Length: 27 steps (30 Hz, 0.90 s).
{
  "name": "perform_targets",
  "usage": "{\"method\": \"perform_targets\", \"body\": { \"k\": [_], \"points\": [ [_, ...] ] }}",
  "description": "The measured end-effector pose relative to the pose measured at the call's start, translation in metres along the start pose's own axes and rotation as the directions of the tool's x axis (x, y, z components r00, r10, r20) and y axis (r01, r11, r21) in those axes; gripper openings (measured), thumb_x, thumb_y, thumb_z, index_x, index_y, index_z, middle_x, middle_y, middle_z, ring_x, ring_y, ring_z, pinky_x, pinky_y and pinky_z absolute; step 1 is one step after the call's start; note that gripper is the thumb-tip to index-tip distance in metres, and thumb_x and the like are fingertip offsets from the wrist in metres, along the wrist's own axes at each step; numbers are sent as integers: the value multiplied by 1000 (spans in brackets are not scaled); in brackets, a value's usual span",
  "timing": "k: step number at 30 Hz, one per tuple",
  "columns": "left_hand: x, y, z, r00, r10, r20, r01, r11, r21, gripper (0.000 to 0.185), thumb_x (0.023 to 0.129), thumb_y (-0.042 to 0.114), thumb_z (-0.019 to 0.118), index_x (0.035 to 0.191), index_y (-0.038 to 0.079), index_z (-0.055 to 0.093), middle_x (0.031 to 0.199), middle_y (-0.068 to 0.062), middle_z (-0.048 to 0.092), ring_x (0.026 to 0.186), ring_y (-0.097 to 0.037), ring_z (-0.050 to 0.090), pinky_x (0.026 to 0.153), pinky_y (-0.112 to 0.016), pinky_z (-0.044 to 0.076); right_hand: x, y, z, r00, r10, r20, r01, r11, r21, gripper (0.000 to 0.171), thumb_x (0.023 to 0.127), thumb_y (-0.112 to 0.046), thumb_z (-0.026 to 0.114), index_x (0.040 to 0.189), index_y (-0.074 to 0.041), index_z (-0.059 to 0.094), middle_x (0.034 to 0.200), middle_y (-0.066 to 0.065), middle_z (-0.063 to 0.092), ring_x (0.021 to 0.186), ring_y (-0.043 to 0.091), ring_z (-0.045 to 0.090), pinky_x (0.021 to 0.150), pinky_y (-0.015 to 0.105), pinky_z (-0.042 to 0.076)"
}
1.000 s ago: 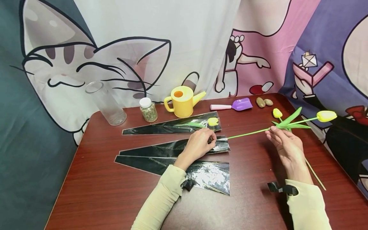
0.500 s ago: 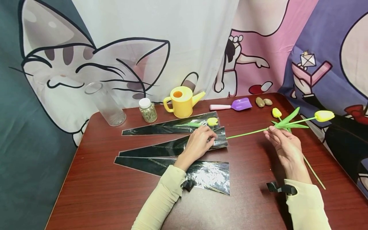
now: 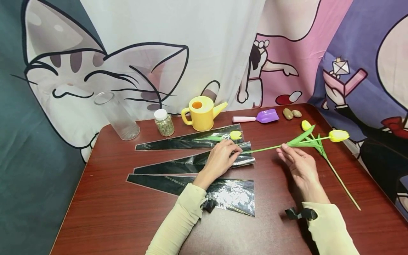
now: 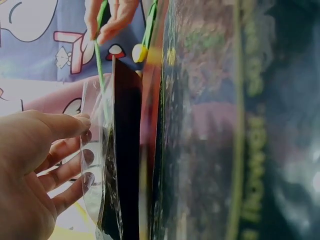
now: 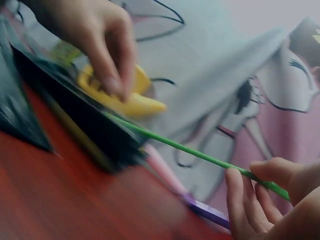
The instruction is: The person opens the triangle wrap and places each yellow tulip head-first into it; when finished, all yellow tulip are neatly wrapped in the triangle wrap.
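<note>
My left hand (image 3: 234, 152) pinches the wide mouth of the middle black-and-clear flower sleeve (image 3: 191, 163) and lifts its clear film (image 4: 100, 165). My right hand (image 3: 285, 150) pinches the green stem (image 5: 190, 150) of a yellow tulip (image 3: 338, 135) just below its leaves. The stem's tip is at the sleeve's mouth, beside my left fingers. A second tulip (image 3: 307, 125) lies on the table to the right. Behind, another sleeve (image 3: 178, 142) holds a tulip (image 3: 236, 134). A third sleeve (image 3: 229, 193) lies flat under my left forearm.
Along the back of the brown table (image 3: 111, 212) stand a clear glass cylinder (image 3: 116, 115), a small white-capped jar (image 3: 164, 122) and a yellow watering can (image 3: 200, 113). A purple scoop (image 3: 262, 116) and two stones (image 3: 292, 113) lie beyond. Cartoon curtains hang behind.
My right hand has carried the tulip leftward, bringing its stem tip to the sleeve's mouth. My left hand stays at the mouth, whose edge is slightly raised.
</note>
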State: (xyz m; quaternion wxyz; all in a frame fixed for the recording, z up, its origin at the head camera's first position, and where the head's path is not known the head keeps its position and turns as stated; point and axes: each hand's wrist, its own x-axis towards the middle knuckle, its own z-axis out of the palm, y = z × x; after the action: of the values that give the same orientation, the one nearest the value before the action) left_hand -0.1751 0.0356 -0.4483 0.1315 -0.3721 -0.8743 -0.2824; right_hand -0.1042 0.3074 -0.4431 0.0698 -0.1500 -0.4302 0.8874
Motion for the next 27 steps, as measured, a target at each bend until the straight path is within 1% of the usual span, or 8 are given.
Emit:
{"method": "perform_targets", "body": {
  "k": [3, 7, 10, 14, 19, 21, 24, 27],
  "points": [
    [0, -1, 0, 1000, 3, -8, -3, 1000, -2, 9, 93, 22, 70, 98, 20, 76, 90, 9, 61, 86, -9, 53, 78, -25, 44, -2, 15, 13, 998, 51, -23, -51, 999, -20, 7, 89, 3, 68, 94, 3, 74, 90, 15, 73, 83, 21, 72, 79, 32, 55],
    [-1, -1, 0, 1000, 4, -18, -4, 1000, -1, 9, 92, 21, 70, 98, 19, 76, 90, 8, 62, 86, -10, 54, 79, -26, 44, -6, 31, 29, 988, 123, -95, -131, 988, -83, 5, 87, -3, 73, 90, -2, 76, 87, 9, 74, 74, 14, 71, 67, 24, 56],
    [-1, -1, 0, 1000, 0, -15, 0, 1000, 17, 9, 92, 21, 70, 98, 20, 77, 92, 8, 62, 89, -10, 55, 83, -26, 44, -8, 39, 37, 973, 175, -149, -198, 968, -156, 4, 86, -10, 76, 88, -6, 77, 85, 5, 74, 69, 9, 69, 61, 21, 54],
    [0, -1, 0, 1000, -10, 6, 10, 999, 41, 9, 93, 22, 70, 98, 20, 77, 93, 8, 62, 90, -10, 55, 85, -27, 45, -10, 45, 42, 956, 229, -185, -268, 938, -222, 2, 85, -12, 77, 86, -10, 78, 81, 2, 73, 61, 5, 65, 55, 18, 52],
    [0, -1, 0, 999, -10, 31, 8, 998, 61, 9, 93, 22, 70, 97, 20, 77, 92, 8, 62, 91, -12, 55, 85, -27, 45, -10, 48, 43, 945, 264, -192, -309, 913, -267, 9, 88, -10, 73, 81, -11, 78, 78, 2, 73, 54, 4, 60, 49, 18, 48],
    [0, -1, 0, 999, -6, 40, 4, 998, 66, 9, 93, 21, 69, 98, 20, 76, 93, 8, 62, 92, -12, 56, 86, -27, 45, -9, 48, 43, 943, 270, -195, -318, 904, -287, 9, 88, -10, 74, 80, -11, 77, 77, 2, 73, 53, 4, 59, 47, 18, 47],
    [-1, -2, 1, 999, -4, 51, 1, 998, 64, 9, 93, 20, 68, 97, 20, 76, 94, 8, 63, 94, -12, 56, 89, -27, 44, -8, 49, 43, 942, 284, -180, -329, 886, -327, 8, 88, -12, 75, 81, -12, 77, 77, 2, 73, 51, 4, 57, 46, 18, 46],
    [-2, -3, 1, 998, -11, 58, 7, 998, 66, 9, 93, 20, 69, 98, 20, 76, 94, 8, 63, 95, -12, 56, 89, -27, 44, -7, 51, 41, 941, 303, -148, -337, 858, -388, 5, 88, -15, 75, 84, -13, 77, 78, 3, 73, 50, 4, 56, 46, 18, 45]
  ]
}}
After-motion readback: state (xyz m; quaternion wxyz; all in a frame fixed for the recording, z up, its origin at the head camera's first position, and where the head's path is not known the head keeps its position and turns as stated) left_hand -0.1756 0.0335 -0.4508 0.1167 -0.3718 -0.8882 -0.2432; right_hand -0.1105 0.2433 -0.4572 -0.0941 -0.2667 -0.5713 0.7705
